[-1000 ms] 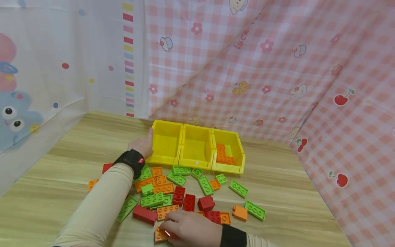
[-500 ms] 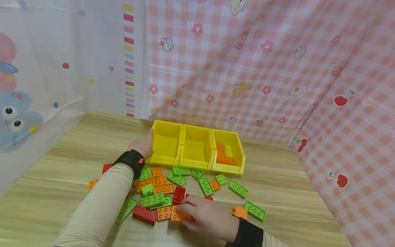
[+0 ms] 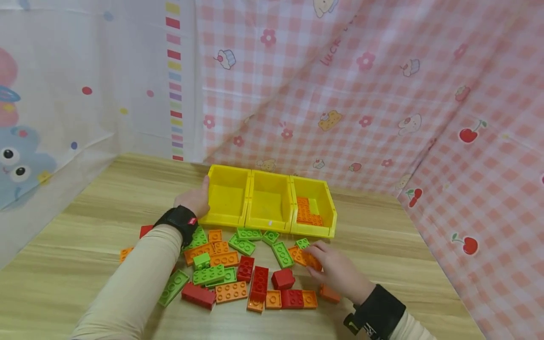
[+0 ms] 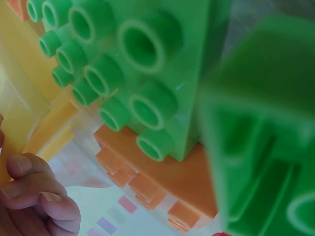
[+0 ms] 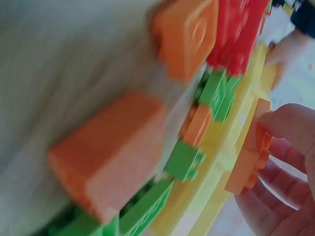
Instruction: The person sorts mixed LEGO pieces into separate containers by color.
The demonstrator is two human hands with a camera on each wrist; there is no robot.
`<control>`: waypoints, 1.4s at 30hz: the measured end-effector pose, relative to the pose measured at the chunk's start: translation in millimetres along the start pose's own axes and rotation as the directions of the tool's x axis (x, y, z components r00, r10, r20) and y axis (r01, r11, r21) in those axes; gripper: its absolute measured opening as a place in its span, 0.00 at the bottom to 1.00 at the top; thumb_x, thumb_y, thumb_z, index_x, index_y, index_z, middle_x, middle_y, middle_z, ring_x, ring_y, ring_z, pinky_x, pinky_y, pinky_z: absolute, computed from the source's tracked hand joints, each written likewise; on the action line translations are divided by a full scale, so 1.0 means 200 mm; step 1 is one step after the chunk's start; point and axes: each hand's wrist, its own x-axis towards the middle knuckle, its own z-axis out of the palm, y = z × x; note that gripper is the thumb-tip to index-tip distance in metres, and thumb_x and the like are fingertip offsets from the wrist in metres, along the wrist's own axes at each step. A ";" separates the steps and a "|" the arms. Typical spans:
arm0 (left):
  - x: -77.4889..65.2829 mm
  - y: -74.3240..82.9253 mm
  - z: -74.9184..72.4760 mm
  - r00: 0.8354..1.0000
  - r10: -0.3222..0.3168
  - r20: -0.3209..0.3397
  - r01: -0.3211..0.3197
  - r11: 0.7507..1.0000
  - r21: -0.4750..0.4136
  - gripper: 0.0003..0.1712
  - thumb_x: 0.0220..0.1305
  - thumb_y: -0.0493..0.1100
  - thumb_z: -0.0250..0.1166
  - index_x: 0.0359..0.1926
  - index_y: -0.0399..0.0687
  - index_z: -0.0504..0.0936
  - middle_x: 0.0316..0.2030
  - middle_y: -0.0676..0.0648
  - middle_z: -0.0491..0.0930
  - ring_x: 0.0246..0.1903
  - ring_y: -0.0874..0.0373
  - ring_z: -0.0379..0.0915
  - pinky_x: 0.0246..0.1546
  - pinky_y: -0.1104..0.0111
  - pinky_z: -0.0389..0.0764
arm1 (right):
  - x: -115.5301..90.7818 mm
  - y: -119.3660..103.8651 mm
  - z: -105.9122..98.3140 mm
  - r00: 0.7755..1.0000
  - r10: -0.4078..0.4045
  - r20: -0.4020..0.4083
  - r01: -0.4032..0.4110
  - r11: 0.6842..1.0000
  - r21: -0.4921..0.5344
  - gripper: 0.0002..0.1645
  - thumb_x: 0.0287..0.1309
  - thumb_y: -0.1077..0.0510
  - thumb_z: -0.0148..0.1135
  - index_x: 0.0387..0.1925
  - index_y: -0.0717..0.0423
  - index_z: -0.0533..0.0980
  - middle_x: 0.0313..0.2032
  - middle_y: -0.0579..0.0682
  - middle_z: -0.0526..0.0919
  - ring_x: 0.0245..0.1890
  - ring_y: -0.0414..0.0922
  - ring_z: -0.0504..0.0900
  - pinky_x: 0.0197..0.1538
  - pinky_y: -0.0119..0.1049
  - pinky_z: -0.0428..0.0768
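My left hand (image 3: 193,200) holds the left end of a row of three joined yellow bins (image 3: 272,225), its thumb up at the rim. In the left wrist view, its curled fingers (image 4: 47,196) are beside the yellow wall. My right hand (image 3: 342,276) pinches an orange toy building brick (image 3: 313,261) between thumb and fingers, in front of the right-hand bin. The right wrist view shows that brick (image 5: 247,152) with its studs towards the palm. Several orange bricks (image 3: 303,212) lie in the right-hand bin; the other two bins hold nothing.
Green, red and orange bricks lie scattered on the wooden table in front of the bins, including a green brick (image 3: 282,255), a red brick (image 3: 198,296) and an orange brick (image 3: 231,292). A pink checked cloth (image 3: 272,104) hangs behind the bins.
My right hand has carried the orange brick from the near side of the pile to the right and away, towards the right-hand bin. The left hand has stayed at the bins.
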 end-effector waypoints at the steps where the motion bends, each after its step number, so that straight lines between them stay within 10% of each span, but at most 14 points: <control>1: 0.00 0.00 0.00 1.000 -0.003 -0.001 0.003 1.000 0.000 0.48 0.61 0.40 0.58 0.72 0.38 0.37 0.17 0.44 0.72 0.18 0.49 0.70 0.22 0.58 0.71 | 0.00 0.02 0.00 1.000 0.014 -0.007 -0.014 1.000 -0.011 0.20 0.48 0.58 0.70 0.45 0.55 0.77 0.40 0.46 0.75 0.35 0.38 0.74 0.39 0.33 0.77; 14: -0.01 0.01 0.00 1.000 -0.015 -0.011 0.014 0.999 -0.030 0.47 0.61 0.40 0.58 0.72 0.39 0.39 0.19 0.43 0.73 0.20 0.48 0.71 0.25 0.54 0.73 | 0.18 0.27 -0.01 0.977 0.185 -0.107 -0.191 0.981 -0.045 0.20 0.49 0.62 0.68 0.44 0.66 0.76 0.36 0.56 0.75 0.31 0.46 0.74 0.35 0.40 0.75; 31: 0.01 0.03 -0.02 0.999 -0.003 -0.032 0.002 1.000 -0.014 0.47 0.60 0.40 0.59 0.72 0.40 0.40 0.19 0.44 0.73 0.21 0.49 0.72 0.23 0.55 0.73 | 0.51 0.38 -0.01 0.878 0.469 -0.096 -0.478 0.856 -0.195 0.13 0.56 0.58 0.62 0.37 0.66 0.75 0.32 0.59 0.74 0.26 0.52 0.74 0.32 0.46 0.76; 42: -0.01 0.00 0.01 0.999 -0.015 -0.033 0.014 1.000 -0.018 0.47 0.59 0.39 0.59 0.72 0.41 0.41 0.17 0.45 0.71 0.18 0.51 0.69 0.19 0.59 0.69 | 0.63 0.38 0.11 0.851 0.520 -0.070 -0.505 0.774 -0.382 0.09 0.62 0.63 0.53 0.37 0.64 0.77 0.33 0.61 0.75 0.27 0.57 0.78 0.29 0.51 0.78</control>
